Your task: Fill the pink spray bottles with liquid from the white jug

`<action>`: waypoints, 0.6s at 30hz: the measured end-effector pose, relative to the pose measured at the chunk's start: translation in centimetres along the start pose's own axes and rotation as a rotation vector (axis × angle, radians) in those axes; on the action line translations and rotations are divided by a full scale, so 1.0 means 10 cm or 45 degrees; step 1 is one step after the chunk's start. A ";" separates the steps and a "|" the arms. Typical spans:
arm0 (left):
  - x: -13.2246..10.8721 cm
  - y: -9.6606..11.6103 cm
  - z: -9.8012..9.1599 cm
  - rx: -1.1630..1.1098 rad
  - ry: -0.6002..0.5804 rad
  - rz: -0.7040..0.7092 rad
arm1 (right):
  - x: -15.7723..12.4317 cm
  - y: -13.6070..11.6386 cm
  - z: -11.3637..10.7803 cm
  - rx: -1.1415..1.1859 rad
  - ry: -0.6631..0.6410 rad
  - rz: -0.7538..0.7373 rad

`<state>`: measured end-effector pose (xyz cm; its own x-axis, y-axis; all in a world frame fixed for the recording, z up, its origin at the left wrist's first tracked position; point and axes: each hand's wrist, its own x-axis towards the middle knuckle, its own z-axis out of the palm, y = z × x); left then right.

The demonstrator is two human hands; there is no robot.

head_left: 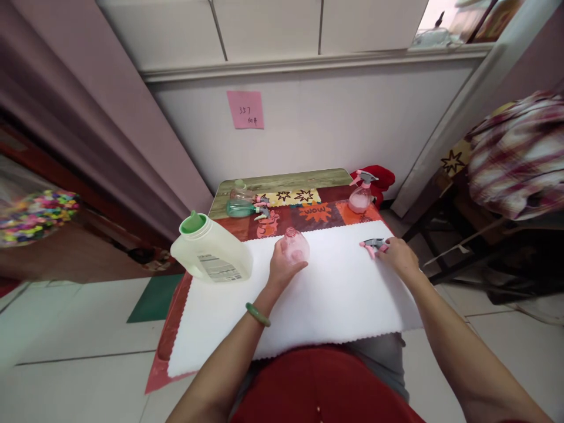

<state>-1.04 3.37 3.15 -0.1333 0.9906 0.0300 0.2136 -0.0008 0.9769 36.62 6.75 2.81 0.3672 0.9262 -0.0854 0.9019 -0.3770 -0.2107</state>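
My left hand (282, 265) is wrapped round a small clear pink bottle (298, 247) whose neck is uncapped, over the middle of the white mat (343, 294). Toward the mat's right side, my right hand (399, 257) has its fingers closed on the pink end of a grey and pink spray head (374, 244). A large whitish jug (215, 249) with a green spout in its open mouth stands to the left of the bottle. Behind the mat at the right, a pink spray bottle (360, 197) stands upright with its spray head on.
Clear and green spray bottles (241, 204) lie at the table's back left. A patterned red cloth (317, 212) shows behind the mat. Beyond the table is a white wall (308, 129) with a pink note (245, 110). Plaid fabric (520, 155) is at the far right.
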 end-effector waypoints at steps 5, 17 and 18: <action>0.19 -0.09 0.25 0.245 0.017 0.074 | -0.25 0.01 0.04 0.078 0.343 -0.189; 0.24 -0.27 0.34 0.483 0.036 0.136 | -0.89 -0.56 0.46 0.643 0.366 -0.674; 0.25 -0.27 0.36 0.476 0.044 0.148 | -0.94 -0.63 0.53 0.659 0.348 -0.707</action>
<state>1.50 6.34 -0.15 -0.1188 0.9817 0.1491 0.5659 -0.0565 0.8225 26.27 0.47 -0.18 -0.0010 0.9202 0.3915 0.7740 0.2486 -0.5823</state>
